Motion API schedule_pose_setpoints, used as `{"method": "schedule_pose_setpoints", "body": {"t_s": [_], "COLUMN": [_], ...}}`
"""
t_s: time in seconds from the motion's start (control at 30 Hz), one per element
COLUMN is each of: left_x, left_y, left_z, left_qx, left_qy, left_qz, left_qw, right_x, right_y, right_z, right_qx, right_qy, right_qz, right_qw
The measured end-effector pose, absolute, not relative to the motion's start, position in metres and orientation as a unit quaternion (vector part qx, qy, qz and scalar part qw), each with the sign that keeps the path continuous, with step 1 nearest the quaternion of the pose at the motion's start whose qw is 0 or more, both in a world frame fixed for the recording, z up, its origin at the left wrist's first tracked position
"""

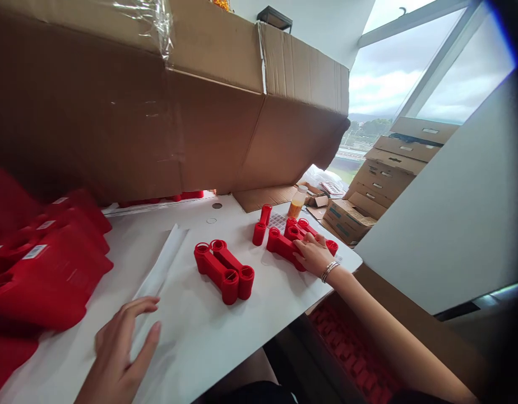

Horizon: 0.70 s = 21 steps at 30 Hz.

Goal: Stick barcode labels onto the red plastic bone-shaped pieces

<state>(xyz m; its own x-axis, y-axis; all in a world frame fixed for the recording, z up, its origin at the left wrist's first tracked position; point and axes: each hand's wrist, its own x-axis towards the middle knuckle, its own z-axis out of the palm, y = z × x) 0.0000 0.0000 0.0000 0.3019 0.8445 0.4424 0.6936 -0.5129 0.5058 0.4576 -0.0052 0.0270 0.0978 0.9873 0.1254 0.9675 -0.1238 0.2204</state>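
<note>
At the right end of the white tabletop [181,350], your right hand [315,253] is reaching over a cluster of red dumbbell-shaped pieces [283,246] and is touching them from above. Its fingers are curling down over the pieces, but the hand itself is hiding the contact, so you are not showing clearly whether they are clamping on one piece or only resting on it. Your left hand [120,345] is holding nothing: its thumb and fingers are standing apart near a folded white strip [158,266], and whether it is touching the table, you cannot tell from this angle.

Between your hands, a pair of red pieces [212,270] is lying side by side, well apart from the cluster. One more red piece [259,233] is lying near the cluster, just beside a sheet of small labels [277,220], with a bottle [297,205] standing behind. Far to your left, larger red parts [61,275] are crowding the table, some of them bearing white labels [35,251].

Judging by your right hand's place, you seem to be handling or arranging the pieces in the cluster. A lift from this posture would be calling for thumb and fingers to be closing around a single piece while its neighbours are staying put; your left hand, being free, would be suiting a steadying touch.
</note>
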Motion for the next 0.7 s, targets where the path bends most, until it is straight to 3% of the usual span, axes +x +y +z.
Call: {"method": "schedule_pose_setpoints", "body": {"t_s": [0.17, 0.43, 0.7], "left_x": [0.032, 0.076, 0.079], "left_y": [0.033, 0.128, 0.121], "left_z": [0.011, 0.006, 0.003], "left_qx": [0.851, 0.812, 0.807], "left_qy": [0.389, 0.400, 0.339], "left_qz": [0.281, 0.279, 0.270], "left_qw": [0.215, 0.321, 0.401], "right_x": [0.443, 0.350, 0.298], "right_y": [-0.003, -0.019, -0.018], "right_z": [0.019, 0.018, -0.010], "right_qx": [0.722, 0.644, 0.532], "right_qy": [0.679, 0.704, 0.763], "right_qz": [0.124, 0.128, 0.016], "right_qw": [-0.036, -0.272, -0.368]}}
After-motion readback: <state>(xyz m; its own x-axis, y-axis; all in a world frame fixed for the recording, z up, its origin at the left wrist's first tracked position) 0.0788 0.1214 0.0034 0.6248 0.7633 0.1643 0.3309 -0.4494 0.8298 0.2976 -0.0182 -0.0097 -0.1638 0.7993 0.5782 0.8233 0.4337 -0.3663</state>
